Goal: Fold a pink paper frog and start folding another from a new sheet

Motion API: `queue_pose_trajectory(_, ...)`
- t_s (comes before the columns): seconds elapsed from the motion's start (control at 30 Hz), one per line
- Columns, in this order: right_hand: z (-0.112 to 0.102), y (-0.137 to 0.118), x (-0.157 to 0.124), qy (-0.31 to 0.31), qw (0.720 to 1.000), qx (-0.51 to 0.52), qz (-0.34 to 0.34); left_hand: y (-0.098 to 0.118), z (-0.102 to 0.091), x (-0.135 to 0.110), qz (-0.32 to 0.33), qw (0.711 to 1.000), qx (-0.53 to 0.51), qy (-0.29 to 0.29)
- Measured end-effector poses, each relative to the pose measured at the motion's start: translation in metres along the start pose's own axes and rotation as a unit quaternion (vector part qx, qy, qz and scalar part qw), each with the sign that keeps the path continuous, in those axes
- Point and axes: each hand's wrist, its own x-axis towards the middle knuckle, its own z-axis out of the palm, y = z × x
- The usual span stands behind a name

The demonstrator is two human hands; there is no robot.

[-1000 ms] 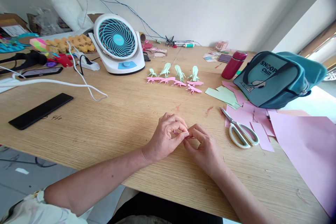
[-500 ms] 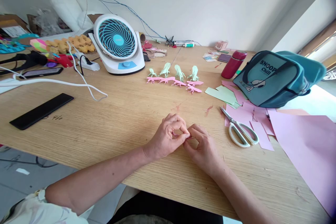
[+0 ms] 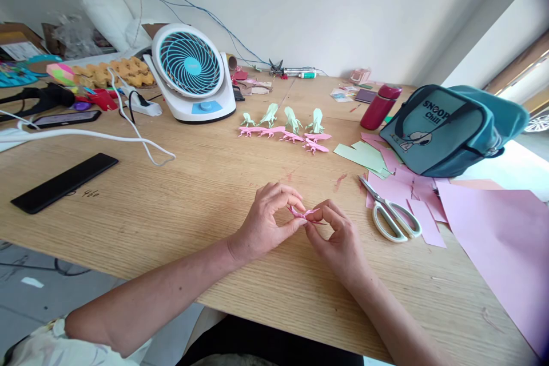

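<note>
Above the near part of the wooden table (image 3: pixel 193 183), a small folded pink paper figure (image 3: pixel 297 213) is pinched between my two hands. My left hand (image 3: pixel 268 220) grips its left side between thumb and index finger. From the right, my right hand (image 3: pixel 338 237) pinches it too, and the fingertips partly cover it. Beyond my hands stands a row of folded pink paper insects (image 3: pixel 292 136), with several pale green paper insects (image 3: pixel 293 119) behind them.
White-handled scissors (image 3: pixel 389 211) lie right of my hands on cut pink paper (image 3: pixel 426 220). Green strips (image 3: pixel 362 155), a red flask (image 3: pixel 381 107) and a teal bag (image 3: pixel 441 131) are behind. A fan (image 3: pixel 191 68) stands back left; a black flat case (image 3: pixel 64 183) lies left.
My fingers have shifted on the pink paper figure, and more of it shows between them now. My left index finger has lifted a little from the thumb.
</note>
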Motion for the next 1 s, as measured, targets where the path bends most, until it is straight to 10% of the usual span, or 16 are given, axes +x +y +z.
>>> queue_pose_trajectory(1.0, -0.009, -0.01, 0.003, 0.011, 0.998, 0.057, 0.007, -0.001, 0.002, -0.003, 0.037, 0.994, 0.099, -0.021)
